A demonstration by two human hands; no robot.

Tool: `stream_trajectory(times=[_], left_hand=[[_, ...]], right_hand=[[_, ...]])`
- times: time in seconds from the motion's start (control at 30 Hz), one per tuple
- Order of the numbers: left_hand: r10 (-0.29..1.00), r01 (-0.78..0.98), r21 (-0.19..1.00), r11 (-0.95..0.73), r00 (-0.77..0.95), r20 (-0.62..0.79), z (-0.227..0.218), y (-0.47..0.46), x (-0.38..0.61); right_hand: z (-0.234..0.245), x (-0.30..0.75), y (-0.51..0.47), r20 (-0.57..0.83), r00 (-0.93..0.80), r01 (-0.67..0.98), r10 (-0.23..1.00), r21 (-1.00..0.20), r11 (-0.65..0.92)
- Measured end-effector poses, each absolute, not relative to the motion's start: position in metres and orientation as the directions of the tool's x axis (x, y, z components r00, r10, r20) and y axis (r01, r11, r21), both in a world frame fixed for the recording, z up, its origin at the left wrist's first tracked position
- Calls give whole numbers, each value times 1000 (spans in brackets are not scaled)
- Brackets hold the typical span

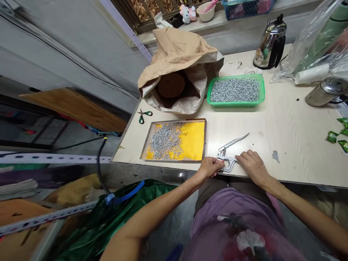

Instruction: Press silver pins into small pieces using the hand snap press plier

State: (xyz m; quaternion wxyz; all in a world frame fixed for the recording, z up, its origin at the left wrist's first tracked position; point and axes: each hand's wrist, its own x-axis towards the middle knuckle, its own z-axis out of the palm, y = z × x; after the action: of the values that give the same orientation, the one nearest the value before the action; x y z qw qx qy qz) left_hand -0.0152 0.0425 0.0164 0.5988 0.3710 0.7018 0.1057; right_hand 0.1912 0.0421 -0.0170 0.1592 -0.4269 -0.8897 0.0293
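A small metal press tool with a long raised lever lies near the front edge of the pale table. My left hand is curled at the tool's head, fingers pinched on something too small to make out. My right hand rests on the tool's base from the right, fingers bent over it. Left of the hands sits a yellow-lined tray holding a heap of small silver metal pieces.
A green basket full of silver pieces stands behind the tool. A brown paper sack sits at the back left, green-handled scissors by it. A kettle, plastic bags, a steel lid and green wrappers lie right.
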Motion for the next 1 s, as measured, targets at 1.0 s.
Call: stream_trajectory(times=[1.0], left_hand=[[485, 478, 436, 762, 26, -874, 40, 54, -11]], right_hand=[[-4, 205, 64, 75, -651, 724, 755, -236, 648]])
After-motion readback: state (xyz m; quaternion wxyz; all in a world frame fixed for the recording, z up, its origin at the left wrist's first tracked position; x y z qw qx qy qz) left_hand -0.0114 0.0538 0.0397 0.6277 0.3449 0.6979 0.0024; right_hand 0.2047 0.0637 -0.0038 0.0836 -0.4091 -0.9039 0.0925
